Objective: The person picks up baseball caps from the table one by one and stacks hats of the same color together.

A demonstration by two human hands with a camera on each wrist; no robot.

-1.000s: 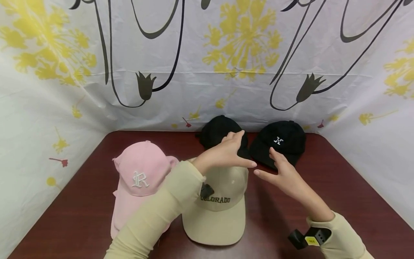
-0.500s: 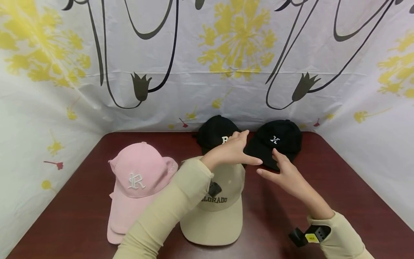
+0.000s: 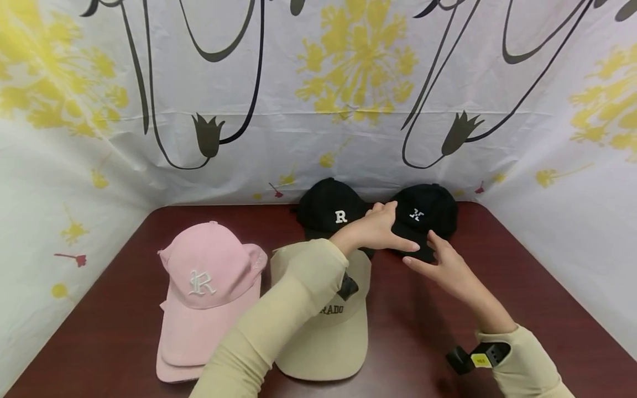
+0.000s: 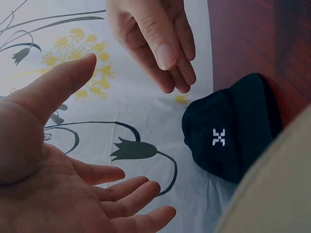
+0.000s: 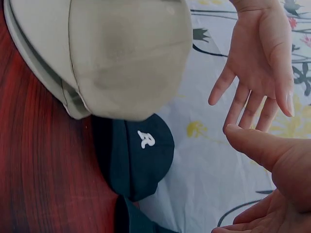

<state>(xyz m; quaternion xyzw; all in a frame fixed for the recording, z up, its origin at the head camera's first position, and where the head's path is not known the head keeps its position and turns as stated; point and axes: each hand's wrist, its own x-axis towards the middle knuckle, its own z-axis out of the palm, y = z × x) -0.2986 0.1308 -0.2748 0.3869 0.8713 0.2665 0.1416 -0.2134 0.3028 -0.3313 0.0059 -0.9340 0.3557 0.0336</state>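
My left hand (image 3: 374, 228) hovers palm-inward with fingers spread, in front of the two black caps. Close by on its right, my right hand (image 3: 450, 272) is held up the same way; the thumbs nearly meet in the head view. Both palms are bare in the wrist views. Nearest to the hands is a black baseball cap (image 3: 432, 209) with a white X-like mark. Left of it stands another black cap (image 3: 323, 200) with a white R. A beige cap (image 3: 328, 351) sits in front, its lettering partly hidden by my left sleeve.
A pink cap (image 3: 206, 262) with a white R is at the left, a second brim showing beneath its own. All the caps rest on a dark red table (image 3: 114, 309). A patterned white cloth (image 3: 278, 121) hangs behind and at both sides.
My left hand has moved right, uncovering the white R on the black cap, and my right hand slightly right. The view has turned a little right. The caps stay in place.
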